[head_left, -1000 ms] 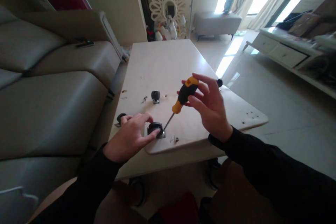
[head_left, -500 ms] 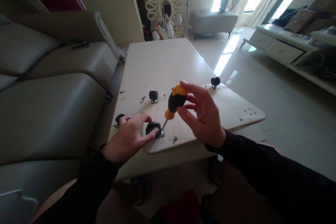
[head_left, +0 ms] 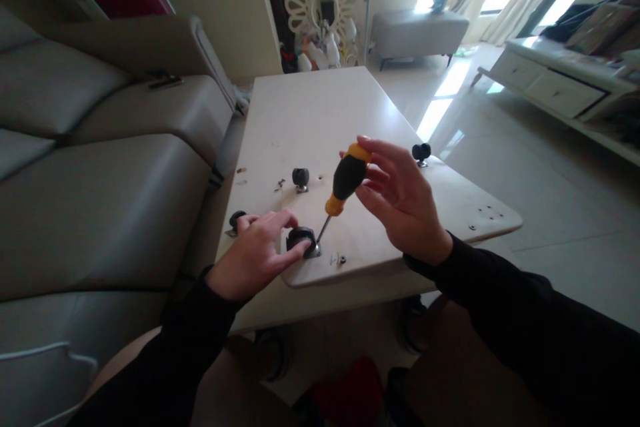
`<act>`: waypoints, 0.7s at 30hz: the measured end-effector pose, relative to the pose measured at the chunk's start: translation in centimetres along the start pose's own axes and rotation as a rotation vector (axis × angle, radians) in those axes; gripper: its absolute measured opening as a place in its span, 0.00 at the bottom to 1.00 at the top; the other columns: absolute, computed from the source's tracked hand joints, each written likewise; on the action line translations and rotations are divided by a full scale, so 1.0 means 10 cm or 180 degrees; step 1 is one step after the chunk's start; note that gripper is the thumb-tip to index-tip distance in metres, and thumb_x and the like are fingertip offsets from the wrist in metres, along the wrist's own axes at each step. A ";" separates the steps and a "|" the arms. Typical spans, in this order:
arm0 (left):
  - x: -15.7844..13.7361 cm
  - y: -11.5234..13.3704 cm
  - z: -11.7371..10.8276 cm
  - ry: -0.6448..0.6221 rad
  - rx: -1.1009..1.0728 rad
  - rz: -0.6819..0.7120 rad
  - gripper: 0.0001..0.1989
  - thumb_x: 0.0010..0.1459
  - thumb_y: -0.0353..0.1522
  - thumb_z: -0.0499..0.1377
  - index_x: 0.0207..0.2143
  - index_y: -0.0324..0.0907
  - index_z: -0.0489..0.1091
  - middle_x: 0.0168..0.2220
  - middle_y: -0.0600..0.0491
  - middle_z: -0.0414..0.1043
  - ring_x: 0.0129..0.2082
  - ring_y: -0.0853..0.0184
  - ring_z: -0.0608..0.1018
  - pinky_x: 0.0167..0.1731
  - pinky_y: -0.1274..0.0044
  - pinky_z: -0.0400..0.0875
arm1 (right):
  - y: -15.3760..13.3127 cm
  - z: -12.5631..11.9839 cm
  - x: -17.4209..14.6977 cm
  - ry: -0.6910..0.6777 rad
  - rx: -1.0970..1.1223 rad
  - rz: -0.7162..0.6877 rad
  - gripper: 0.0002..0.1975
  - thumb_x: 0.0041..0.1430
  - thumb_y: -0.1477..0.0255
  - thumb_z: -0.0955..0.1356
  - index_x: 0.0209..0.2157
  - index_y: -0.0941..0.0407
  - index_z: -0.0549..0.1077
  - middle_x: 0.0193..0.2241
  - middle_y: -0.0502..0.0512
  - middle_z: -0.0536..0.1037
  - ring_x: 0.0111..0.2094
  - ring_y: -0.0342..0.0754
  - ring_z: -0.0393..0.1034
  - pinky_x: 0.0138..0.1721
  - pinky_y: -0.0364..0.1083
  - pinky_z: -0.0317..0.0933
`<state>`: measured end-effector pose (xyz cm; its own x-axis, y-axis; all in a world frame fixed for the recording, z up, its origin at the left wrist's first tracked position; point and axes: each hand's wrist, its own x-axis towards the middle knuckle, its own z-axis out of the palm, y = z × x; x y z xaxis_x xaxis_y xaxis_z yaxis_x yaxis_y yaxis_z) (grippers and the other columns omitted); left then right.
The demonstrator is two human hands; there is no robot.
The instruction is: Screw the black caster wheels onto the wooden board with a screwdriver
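Observation:
With thumb and fingers, my left hand [head_left: 263, 247] grips a black caster wheel [head_left: 300, 239] at the near left corner of a pale wooden board [head_left: 380, 240]. My right hand [head_left: 403, 197] is closed around the upper handle of a yellow and black screwdriver [head_left: 349, 177]. The tool leans to the right, its tip down at the caster's metal plate [head_left: 314, 251]; the screw itself is too small to make out. Another caster [head_left: 301, 178] stands upright farther back on the board, and one more [head_left: 422, 152] at its far right corner. A loose caster [head_left: 237, 221] lies beside my left hand.
The board rests on a long white table [head_left: 315, 107]. Small screws [head_left: 280, 184] lie left of the back caster, and a small round part [head_left: 343, 259] near the front edge. A grey sofa [head_left: 100, 207] runs along the left; a white cabinet [head_left: 555, 83] stands at right.
The whole view has shifted slightly, so everything appears a little farther right. Both hands keep their grips, and the screwdriver tip stays at the caster plate.

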<state>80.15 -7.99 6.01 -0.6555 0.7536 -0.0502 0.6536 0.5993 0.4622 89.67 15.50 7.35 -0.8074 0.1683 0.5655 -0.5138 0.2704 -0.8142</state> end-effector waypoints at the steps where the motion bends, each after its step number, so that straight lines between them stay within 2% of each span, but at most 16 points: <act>1: 0.00 0.00 0.00 -0.0012 0.0001 -0.0003 0.17 0.63 0.48 0.59 0.43 0.45 0.70 0.45 0.50 0.78 0.46 0.54 0.78 0.57 0.54 0.55 | 0.00 -0.01 0.01 -0.0049 0.0057 0.0002 0.27 0.65 0.73 0.69 0.63 0.42 0.66 0.59 0.51 0.74 0.54 0.48 0.76 0.52 0.50 0.76; 7: 0.01 0.00 0.00 -0.0025 0.0036 -0.0002 0.17 0.64 0.48 0.58 0.43 0.45 0.70 0.46 0.50 0.79 0.46 0.54 0.78 0.57 0.55 0.57 | 0.03 -0.01 0.02 0.0213 -0.0133 -0.0084 0.28 0.57 0.70 0.75 0.58 0.41 0.70 0.52 0.48 0.76 0.48 0.47 0.76 0.44 0.48 0.77; 13: 0.01 0.02 0.00 -0.0042 0.0001 -0.0036 0.17 0.63 0.48 0.58 0.43 0.45 0.70 0.45 0.50 0.78 0.47 0.53 0.78 0.57 0.54 0.56 | 0.00 0.00 0.00 -0.0002 -0.0082 0.0070 0.28 0.65 0.71 0.68 0.64 0.42 0.66 0.57 0.50 0.74 0.56 0.50 0.74 0.52 0.52 0.76; 18: 0.01 0.01 0.00 -0.0017 0.0010 -0.0004 0.16 0.63 0.48 0.59 0.42 0.45 0.70 0.44 0.51 0.78 0.46 0.53 0.78 0.57 0.54 0.56 | 0.02 0.03 0.02 0.0271 -0.0094 -0.0112 0.26 0.56 0.70 0.76 0.56 0.42 0.71 0.53 0.48 0.76 0.51 0.49 0.75 0.48 0.50 0.77; 21: 0.01 0.01 0.00 -0.0040 0.0017 0.0009 0.17 0.64 0.48 0.58 0.43 0.45 0.70 0.45 0.50 0.78 0.46 0.53 0.78 0.57 0.54 0.56 | 0.03 0.05 0.06 0.0288 -0.0011 -0.0112 0.23 0.59 0.70 0.73 0.56 0.43 0.71 0.53 0.49 0.75 0.53 0.49 0.74 0.48 0.51 0.77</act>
<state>80.16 -7.84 6.08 -0.6488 0.7586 -0.0599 0.6576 0.5985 0.4576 88.91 15.26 7.35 -0.7593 0.2437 0.6034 -0.5402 0.2809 -0.7932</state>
